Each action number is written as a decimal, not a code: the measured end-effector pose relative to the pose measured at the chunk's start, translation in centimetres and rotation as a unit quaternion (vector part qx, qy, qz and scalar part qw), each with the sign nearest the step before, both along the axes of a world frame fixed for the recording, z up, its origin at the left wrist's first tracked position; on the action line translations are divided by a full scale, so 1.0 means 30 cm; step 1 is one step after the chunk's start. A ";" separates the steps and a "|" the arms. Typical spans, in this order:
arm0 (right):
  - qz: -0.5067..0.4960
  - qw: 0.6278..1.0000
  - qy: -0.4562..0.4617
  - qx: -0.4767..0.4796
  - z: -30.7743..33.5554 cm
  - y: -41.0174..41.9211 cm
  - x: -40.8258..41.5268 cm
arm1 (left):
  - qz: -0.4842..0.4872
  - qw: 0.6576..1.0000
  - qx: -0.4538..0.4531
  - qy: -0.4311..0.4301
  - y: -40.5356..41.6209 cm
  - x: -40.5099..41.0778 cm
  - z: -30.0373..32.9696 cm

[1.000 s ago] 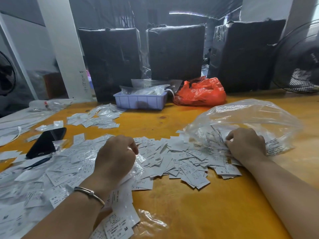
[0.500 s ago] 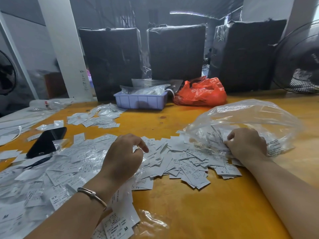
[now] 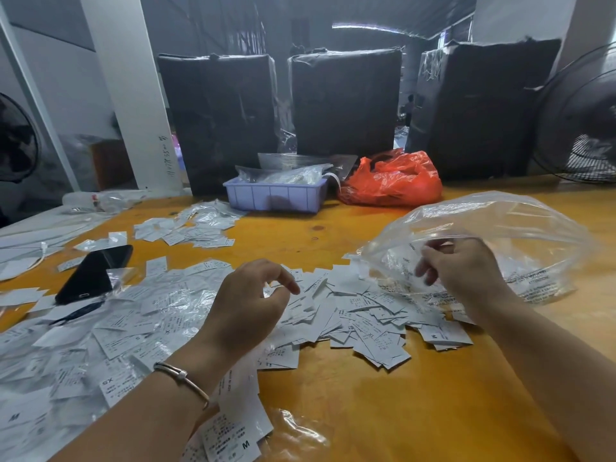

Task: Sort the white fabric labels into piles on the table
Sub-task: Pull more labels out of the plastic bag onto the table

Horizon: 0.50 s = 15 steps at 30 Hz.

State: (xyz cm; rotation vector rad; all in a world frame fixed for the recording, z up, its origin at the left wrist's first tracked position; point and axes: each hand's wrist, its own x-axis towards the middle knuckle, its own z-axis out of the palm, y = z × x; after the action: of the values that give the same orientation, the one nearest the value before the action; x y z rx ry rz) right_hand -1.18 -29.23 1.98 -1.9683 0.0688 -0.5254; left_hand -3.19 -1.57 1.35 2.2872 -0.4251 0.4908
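Yellow table point(image 3: 383, 411), scattered white labels point(image 3: 360, 315), left hand point(image 3: 246, 305) loosely curled, right hand point(image 3: 463, 271) pinching clear bag point(image 3: 500, 228)

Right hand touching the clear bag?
Touching. Head view: the right hand pinches the edge of the clear bag, lifting its opening off the labels.

White fabric labels point(image 3: 350, 305) are seen heaped across a yellow surface point(image 3: 383, 411). A clear plastic bag point(image 3: 500, 235) is gripped by the right hand point(image 3: 463, 271), while the left hand point(image 3: 246, 305) is held loosely curled above the heap.
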 end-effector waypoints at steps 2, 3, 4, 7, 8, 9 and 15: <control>0.173 0.980 0.057 0.083 0.016 0.058 -0.033 | -0.046 0.998 -0.035 0.025 -0.006 -0.003 0.003; 0.245 0.962 0.072 0.098 0.016 0.081 -0.045 | -0.071 0.996 -0.047 0.039 -0.011 -0.006 0.007; 0.299 0.946 0.078 0.102 0.016 0.102 -0.056 | -0.093 0.993 -0.052 0.056 -0.016 -0.009 0.012; 0.376 0.921 0.063 0.081 0.007 0.154 -0.084 | -0.154 0.979 -0.072 0.115 -0.025 -0.022 0.022; 0.383 0.920 0.047 0.070 0.004 0.169 -0.091 | -0.175 0.973 -0.076 0.130 -0.029 -0.028 0.025; 0.382 0.922 0.026 0.060 -0.001 0.182 -0.097 | -0.189 0.969 -0.078 0.140 -0.031 -0.031 0.026; 0.215 0.970 -0.064 -0.093 -0.006 0.164 -0.078 | -0.185 0.963 -0.119 0.157 -0.033 -0.037 0.020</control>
State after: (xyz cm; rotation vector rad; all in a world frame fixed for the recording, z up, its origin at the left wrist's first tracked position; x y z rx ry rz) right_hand -3.52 -24.32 1.79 -2.0464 -0.4939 -0.3798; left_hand -4.29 -2.57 1.93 1.9470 -0.5826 -0.0126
